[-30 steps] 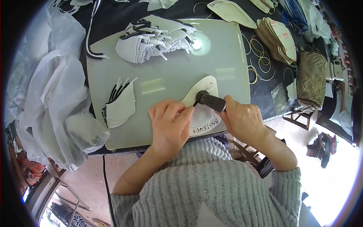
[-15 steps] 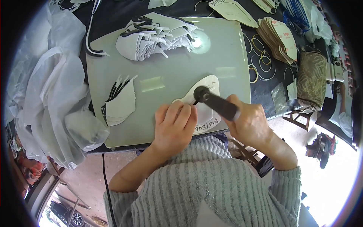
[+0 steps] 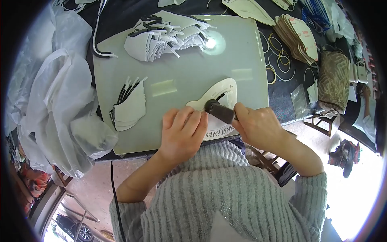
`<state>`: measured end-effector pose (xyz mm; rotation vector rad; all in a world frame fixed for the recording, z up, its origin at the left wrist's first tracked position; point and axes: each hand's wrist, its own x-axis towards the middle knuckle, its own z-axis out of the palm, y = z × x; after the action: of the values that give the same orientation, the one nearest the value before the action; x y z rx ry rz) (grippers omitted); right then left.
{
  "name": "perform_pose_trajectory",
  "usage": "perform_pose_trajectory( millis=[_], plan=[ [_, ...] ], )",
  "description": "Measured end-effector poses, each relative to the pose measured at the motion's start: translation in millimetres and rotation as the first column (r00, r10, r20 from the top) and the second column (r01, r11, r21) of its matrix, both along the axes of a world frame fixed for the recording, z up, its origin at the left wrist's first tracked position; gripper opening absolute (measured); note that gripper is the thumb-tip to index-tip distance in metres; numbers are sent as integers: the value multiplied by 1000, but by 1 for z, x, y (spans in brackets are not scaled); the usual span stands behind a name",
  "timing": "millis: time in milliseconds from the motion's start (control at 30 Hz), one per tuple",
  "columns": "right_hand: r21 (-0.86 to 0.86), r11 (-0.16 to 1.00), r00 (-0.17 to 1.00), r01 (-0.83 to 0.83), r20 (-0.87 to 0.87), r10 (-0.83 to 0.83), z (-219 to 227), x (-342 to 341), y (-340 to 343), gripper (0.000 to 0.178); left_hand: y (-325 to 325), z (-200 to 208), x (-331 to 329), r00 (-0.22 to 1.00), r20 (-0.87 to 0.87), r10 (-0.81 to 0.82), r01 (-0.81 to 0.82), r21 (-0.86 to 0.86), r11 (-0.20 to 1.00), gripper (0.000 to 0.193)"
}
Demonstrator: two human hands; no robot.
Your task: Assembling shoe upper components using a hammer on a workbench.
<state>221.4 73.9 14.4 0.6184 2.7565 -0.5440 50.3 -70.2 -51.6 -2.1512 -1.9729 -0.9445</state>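
My right hand [image 3: 258, 125] is wrapped around the handle of a small hammer [image 3: 221, 111], whose dark round head is low over a cream card template [image 3: 230, 85]. A white cut piece [image 3: 217, 124] lies on the template, partly covered by the hammer. Beside the hammer head, my left hand [image 3: 180, 131] has its fingers bent and pressed together at the piece's left edge; its fingertips are partly hidden. A short black strip [image 3: 220, 97] shows just above the hammer head.
The grey-green board [image 3: 201, 76] bears a big heap of white pieces with black strips [image 3: 161, 38] and a smaller fanned stack [image 3: 130, 109]. Clear plastic bags [image 3: 68, 92] are at left. Elastic loops [image 3: 282, 60], brown-edged stacked pieces [image 3: 296, 38] and a patterned pouch [image 3: 332, 80] lie right.
The hammer has come down and back toward me, and its handle looks shorter in view. More of the template's upper part and the black strip now shows. My left hand stays nearly in place.
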Motion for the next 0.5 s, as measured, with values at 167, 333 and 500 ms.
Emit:
perform_pose_trajectory(
  millis=[167, 333, 500],
  plan=[
    [69, 997, 972, 17, -236, 0, 11, -1, 1, 34, -1, -3, 1, 1000, -16, 2, -1, 37, 999, 22],
    [83, 996, 998, -29, -59, 34, -1, 4, 1, 35, -11, -6, -10, 997, 33, -66, 64, 53, 996, 25],
    [17, 988, 988, -153, -17, 153, 1, 0, 21, 37, -10, -2, -14, 995, 69, -75, 75, 8, 997, 24]
  ],
)
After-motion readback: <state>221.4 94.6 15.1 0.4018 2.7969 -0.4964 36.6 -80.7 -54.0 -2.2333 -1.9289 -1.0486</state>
